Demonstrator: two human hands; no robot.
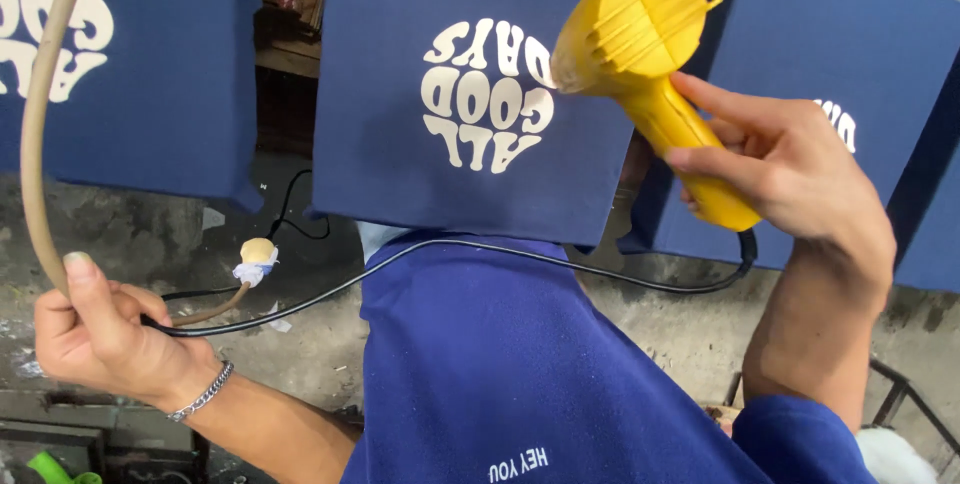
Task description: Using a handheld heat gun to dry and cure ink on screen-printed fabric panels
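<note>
Right hand (790,169) is wrapped around the handle of a yellow heat gun (650,64), fingers closed on the grip, index finger stretched along its upper side; the nozzle end points away from the wrist toward the white print (488,96) on the blue fabric panel (400,144) just beyond it. Nozzle sits very near the right edge of the print; contact cannot be told. Left hand (95,334) is clenched on a tan hose (40,94) that arcs up past the thumb, and on the black power cord (480,249), which runs across to the base of the gun's handle below the right palm. A metal bracelet (200,392) sits at the left wrist. Beyond the left knuckles, a taped hose joint (256,259) lies over the concrete floor (130,224). Further out, blue panels stand to either side of the centre one. Judgement: the step in hand is drying the print with hot air. A next move would call for an even sweep across the lettering, nozzle kept off the cloth, cord slack held clear by the left hand.
</note>
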